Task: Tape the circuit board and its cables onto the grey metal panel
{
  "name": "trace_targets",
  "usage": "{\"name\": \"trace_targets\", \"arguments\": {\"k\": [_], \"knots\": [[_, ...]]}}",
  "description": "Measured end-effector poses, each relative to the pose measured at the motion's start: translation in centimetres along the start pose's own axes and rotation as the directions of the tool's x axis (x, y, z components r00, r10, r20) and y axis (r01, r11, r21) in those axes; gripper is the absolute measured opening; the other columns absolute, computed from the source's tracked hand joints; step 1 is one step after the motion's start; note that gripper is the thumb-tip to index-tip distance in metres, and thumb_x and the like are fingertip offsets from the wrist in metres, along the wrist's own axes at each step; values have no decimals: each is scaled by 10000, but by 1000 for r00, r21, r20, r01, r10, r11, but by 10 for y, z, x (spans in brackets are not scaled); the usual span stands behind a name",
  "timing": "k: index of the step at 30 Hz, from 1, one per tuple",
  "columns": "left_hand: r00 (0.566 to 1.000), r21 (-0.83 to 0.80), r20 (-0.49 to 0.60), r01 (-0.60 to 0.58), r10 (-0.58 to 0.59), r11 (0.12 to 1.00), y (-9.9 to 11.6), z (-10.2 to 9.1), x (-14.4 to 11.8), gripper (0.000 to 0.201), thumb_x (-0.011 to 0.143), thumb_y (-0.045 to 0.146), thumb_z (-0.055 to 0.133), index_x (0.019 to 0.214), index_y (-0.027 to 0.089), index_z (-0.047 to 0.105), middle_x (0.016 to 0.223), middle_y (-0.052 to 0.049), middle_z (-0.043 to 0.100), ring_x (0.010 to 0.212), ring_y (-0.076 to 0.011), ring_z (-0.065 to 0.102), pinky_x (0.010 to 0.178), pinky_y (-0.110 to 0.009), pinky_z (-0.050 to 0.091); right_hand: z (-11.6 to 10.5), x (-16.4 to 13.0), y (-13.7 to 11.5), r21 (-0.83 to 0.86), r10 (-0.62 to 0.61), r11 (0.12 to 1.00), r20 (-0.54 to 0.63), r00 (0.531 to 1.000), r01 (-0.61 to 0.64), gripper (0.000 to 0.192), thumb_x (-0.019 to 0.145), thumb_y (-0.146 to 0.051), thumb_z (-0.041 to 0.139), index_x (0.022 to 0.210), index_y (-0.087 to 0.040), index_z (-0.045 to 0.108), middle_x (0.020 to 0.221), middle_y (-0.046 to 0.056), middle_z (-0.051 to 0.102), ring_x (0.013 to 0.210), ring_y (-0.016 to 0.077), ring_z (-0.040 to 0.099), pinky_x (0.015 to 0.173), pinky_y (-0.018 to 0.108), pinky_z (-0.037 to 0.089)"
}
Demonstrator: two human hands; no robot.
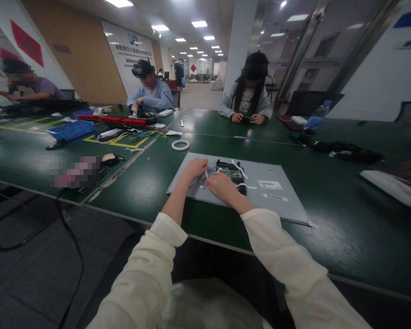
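Note:
A flat grey metal panel [256, 201] lies on the green table in front of me, with two white labels on its right part. Near its middle sits a black bracket with a green circuit board [230, 172], and white tape strips [248, 186] stick out from it. A bundled grey cable [193, 182] loops over the panel's left part. My left hand [196, 168] is closed on this cable from above. Close beside it, my right hand [222, 186] pinches at the same cable, partly covering it. A small white piece [206, 174] shows between the hands.
A white tape roll [180, 145] lies beyond the panel, with a wrench [135, 150] to the left. Further left are a blue bin [71, 130] and colored wires. A white device [392, 186] lies at right. Several people sit around the table [130, 192].

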State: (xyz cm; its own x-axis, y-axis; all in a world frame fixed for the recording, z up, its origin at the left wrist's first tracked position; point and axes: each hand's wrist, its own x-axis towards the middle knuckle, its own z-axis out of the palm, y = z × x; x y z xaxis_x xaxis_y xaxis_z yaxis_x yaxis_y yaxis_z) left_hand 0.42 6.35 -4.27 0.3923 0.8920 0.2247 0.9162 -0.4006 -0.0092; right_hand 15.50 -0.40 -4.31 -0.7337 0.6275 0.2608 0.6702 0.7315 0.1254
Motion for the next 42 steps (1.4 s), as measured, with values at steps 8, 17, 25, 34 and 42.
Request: {"name": "trace_targets", "arguments": {"k": [8, 17, 25, 34, 42], "knots": [[1000, -20, -13, 24, -24, 1000, -3, 6, 3, 219, 835, 322, 450, 888, 177, 605, 858, -76, 652, 816, -200, 593, 647, -262, 369, -7, -2, -12, 8, 38, 999, 42, 998, -38, 262, 879, -203, 393, 810, -120, 632, 802, 117, 645, 841, 190, 562, 783, 279, 370], [996, -28, -27, 84, -84, 996, -1, 4, 3, 225, 825, 330, 474, 916, 160, 590, 870, -86, 641, 823, -205, 586, 643, -269, 368, -10, -4, -18, -4, 66, 998, 73, 995, -66, 304, 901, -248, 343, 852, -123, 616, 806, 127, 639, 808, 205, 583, 716, 285, 386], [991, -26, -32, 130, -131, 991, 4, 0, 0, 234, 853, 275, 426, 977, 153, 583, 920, -113, 637, 883, -219, 588, 700, -283, 396, -15, -5, -23, -2, 42, 999, 68, 997, -42, 308, 907, -253, 334, 836, -130, 608, 803, 124, 650, 772, 192, 598, 673, 264, 380], [983, -20, -63, 174, -175, 985, 3, -1, 1, 274, 874, 242, 369, 1036, 131, 560, 969, -136, 628, 934, -229, 583, 745, -295, 406, -16, -9, -21, 17, 54, 998, -29, 998, -53, 321, 909, -265, 320, 858, -141, 611, 773, 101, 646, 728, 183, 586, 658, 268, 358], [982, -14, -67, 178, -179, 984, 5, -2, 5, 282, 882, 267, 349, 1008, 143, 569, 951, -126, 635, 900, -227, 593, 721, -292, 409, -9, -5, -15, 53, 85, 996, -145, 986, -78, 398, 916, -319, 319, 1186, -104, 516, 1215, 148, 533, 1140, 215, 452, 973, 346, 280]]}}
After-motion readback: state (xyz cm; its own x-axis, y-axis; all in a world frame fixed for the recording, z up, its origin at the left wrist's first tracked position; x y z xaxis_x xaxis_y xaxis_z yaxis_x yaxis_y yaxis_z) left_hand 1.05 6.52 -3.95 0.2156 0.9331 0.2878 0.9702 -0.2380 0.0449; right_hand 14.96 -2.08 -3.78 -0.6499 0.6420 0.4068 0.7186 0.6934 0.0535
